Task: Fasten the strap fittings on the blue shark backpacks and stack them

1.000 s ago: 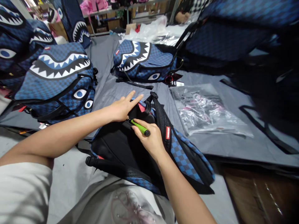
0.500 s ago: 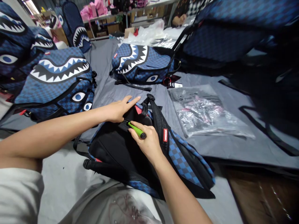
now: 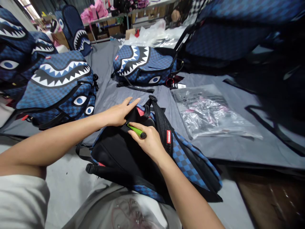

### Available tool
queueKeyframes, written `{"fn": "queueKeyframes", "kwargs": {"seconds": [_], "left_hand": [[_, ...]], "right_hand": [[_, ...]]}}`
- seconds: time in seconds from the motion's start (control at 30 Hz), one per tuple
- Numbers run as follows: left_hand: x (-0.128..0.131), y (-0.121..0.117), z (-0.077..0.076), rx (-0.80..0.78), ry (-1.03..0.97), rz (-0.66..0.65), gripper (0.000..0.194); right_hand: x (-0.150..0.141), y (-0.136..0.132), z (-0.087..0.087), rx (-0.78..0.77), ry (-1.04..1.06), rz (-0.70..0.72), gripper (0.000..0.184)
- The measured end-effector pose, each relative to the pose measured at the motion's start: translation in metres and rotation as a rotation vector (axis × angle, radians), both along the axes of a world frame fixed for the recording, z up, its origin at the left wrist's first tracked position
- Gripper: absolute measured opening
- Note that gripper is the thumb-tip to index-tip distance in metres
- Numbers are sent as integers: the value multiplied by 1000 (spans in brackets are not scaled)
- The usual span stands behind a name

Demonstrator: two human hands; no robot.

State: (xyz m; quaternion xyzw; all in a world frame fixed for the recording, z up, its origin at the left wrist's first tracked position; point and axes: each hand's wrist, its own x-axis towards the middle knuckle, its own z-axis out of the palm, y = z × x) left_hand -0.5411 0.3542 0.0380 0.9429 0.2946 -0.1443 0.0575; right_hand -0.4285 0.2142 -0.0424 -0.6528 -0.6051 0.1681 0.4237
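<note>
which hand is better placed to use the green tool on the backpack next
Likely the right hand: it grips the green tool, close over the backpack. The left hand rests with fingers spread at the backpack's far edge, with no tool visible in it.

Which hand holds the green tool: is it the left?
No, the right hand holds the green tool; the left hand rests on the backpack.

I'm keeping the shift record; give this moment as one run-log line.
left hand: on black-backed backpack; right hand: gripping green tool, tip near left hand; table: clear plastic bag
</note>
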Motion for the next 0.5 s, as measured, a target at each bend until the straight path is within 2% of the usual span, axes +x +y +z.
{"fn": "queueKeyframes", "kwargs": {"seconds": [0.2,0.5], "left_hand": [[1,-1,-1,0,-14,8,105],[4,2,-5,-13,4,11,104]], "right_hand": [[-3,-1,-5,49,-3,-55,26],[1,-2,-9,50,36,-38,27]]}}
